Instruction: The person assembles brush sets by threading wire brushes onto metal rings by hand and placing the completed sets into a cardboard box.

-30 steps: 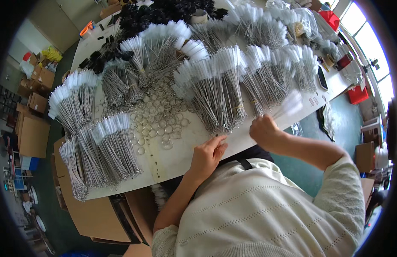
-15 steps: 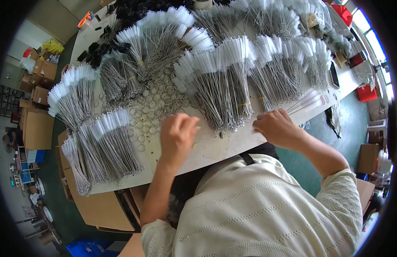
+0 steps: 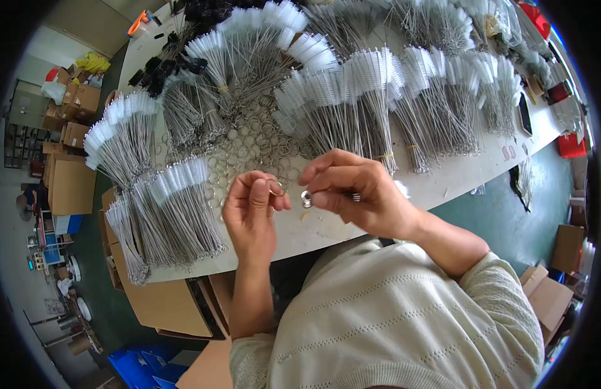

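My left hand (image 3: 253,211) is closed, pinching a small metal split ring (image 3: 277,187) between thumb and fingertips. Facing it, close by, is my right hand (image 3: 365,194), closed around several wire-handled brushes. Their looped wire ends (image 3: 307,198) poke out past the thumb toward the ring, a small gap apart from it. Most of the brush length is hidden by the right hand; a bit of white bristle (image 3: 402,189) shows behind the wrist. Many loose rings (image 3: 248,139) lie spread on the table just beyond my left hand.
Bundles of white-bristled wire brushes (image 3: 352,104) cover the middle and right of the white table (image 3: 229,260). More bundles (image 3: 177,214) lie at the left, black brushes (image 3: 159,71) behind. A phone (image 3: 525,115) lies near the right edge. Cardboard boxes (image 3: 161,301) stand below the table.
My right hand has moved left from the table's right part, carrying brushes that lay there. My left hand has come up from beside the ring pile and now shows a ring in its fingertips.
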`<state>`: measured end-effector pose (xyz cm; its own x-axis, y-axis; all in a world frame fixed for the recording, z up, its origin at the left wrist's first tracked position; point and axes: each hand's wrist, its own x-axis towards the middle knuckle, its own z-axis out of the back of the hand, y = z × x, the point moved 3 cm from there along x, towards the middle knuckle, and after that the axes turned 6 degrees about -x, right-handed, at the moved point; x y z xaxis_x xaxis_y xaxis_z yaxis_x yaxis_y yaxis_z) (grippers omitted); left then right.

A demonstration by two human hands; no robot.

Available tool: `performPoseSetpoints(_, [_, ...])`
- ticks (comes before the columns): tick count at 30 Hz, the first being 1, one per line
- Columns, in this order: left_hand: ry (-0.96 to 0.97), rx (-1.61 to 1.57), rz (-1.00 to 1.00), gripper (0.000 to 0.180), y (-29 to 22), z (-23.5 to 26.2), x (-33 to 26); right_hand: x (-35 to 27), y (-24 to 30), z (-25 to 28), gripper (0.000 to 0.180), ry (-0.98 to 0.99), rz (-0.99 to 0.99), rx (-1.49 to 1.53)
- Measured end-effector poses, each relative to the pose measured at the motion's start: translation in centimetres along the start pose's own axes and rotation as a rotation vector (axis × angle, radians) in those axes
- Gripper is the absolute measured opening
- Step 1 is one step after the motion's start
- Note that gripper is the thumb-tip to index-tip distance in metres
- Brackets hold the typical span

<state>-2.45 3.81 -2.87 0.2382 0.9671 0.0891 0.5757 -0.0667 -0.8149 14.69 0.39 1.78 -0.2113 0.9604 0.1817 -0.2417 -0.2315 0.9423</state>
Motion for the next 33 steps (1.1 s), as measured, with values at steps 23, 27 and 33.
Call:
performPoseSetpoints(23, [0.237,0.317,-0.243,0.023,-4.3,-3.0,-2.7,-0.9,3.2,-1.4,0.016,-0.090,0.595,-0.342])
performPoseSetpoints(27, [0.260,0.363,-0.198,0.025,-5.1,-2.9,-2.5,-1.0,3.4,-1.3,0.017,-0.064,0.673,-0.445])
performPoseSetpoints(33, [0.226,0.631,-0.408,0.031,-5.7,-4.4,-2.6,-1.0,3.8,-1.0,0.014,-0.079,0.643,-0.409])
